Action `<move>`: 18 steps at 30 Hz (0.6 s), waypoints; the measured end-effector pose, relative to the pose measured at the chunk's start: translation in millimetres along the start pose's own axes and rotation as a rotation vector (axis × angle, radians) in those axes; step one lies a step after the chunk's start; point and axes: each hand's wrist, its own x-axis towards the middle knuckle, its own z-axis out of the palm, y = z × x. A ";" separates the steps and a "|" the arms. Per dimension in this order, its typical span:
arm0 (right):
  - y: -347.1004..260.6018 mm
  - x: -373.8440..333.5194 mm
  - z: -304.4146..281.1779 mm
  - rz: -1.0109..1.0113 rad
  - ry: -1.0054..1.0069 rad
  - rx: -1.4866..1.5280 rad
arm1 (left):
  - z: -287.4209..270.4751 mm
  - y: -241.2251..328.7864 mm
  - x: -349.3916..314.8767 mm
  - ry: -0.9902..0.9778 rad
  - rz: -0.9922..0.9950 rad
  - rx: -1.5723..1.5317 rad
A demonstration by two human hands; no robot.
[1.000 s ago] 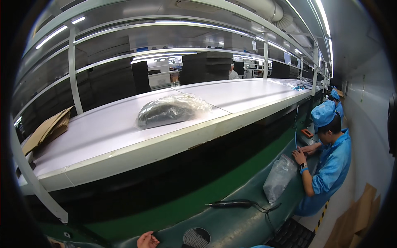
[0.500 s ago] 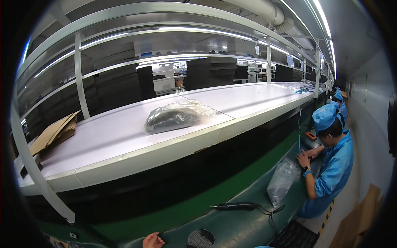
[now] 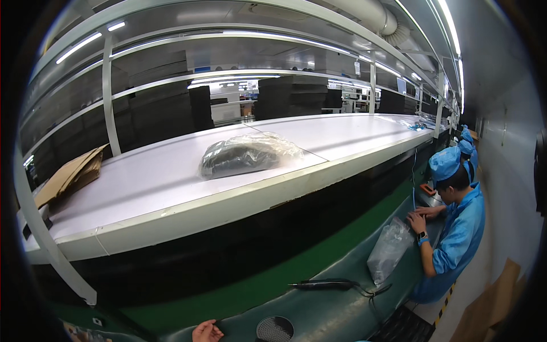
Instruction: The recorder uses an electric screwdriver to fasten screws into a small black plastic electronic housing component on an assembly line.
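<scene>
At the lower edge, my left hand (image 3: 207, 332) shows only in part, over the near edge of the green work mat (image 3: 336, 310). Its fingers are loosely bent with small gaps between them, and I see nothing in them. Just to its right lies a dark round disc with a perforated face (image 3: 274, 329). Farther right on the mat rests a slim black tool with a cord (image 3: 325, 284), its thin tip pointing left. Past it sits a clear plastic bag (image 3: 391, 251), its contents hard to make out. My right hand is out of view.
Beyond the mat runs a long white bench (image 3: 165, 182) bearing a plastic-wrapped dark bundle (image 3: 242, 157) and folded cardboard (image 3: 71, 174). White frame posts (image 3: 108, 97) rise from it. At right, a co-worker in blue (image 3: 458, 228) works with both hands at the mat. More cardboard (image 3: 493, 302) stands behind.
The view has shifted slightly, so the bench and bundle sit a little differently in the picture. My left hand stays near the disc. The co-worker's hands have moved slightly.
</scene>
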 end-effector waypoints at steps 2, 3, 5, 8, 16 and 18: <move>0.3 0.9 -1.2 -0.002 -0.001 0.006 | -1.4 -1.1 1.6 -0.006 0.003 0.011; 1.0 0.7 -0.2 -0.014 0.002 -0.001 | -1.7 -0.9 0.8 -0.005 -0.001 0.009; 2.4 0.2 0.4 -0.023 0.007 -0.006 | -0.7 0.5 -0.2 -0.015 0.009 0.010; 0.2 -0.3 1.8 -0.017 0.003 -0.014 | -5.6 -5.2 1.4 -0.017 0.015 -0.035; -1.3 -0.9 -1.8 0.023 -0.007 -0.026 | -2.0 -3.4 -0.2 -0.025 0.002 -0.052; -1.6 -0.8 -1.7 0.016 -0.005 -0.021 | -1.3 -2.8 -1.0 -0.025 0.007 -0.058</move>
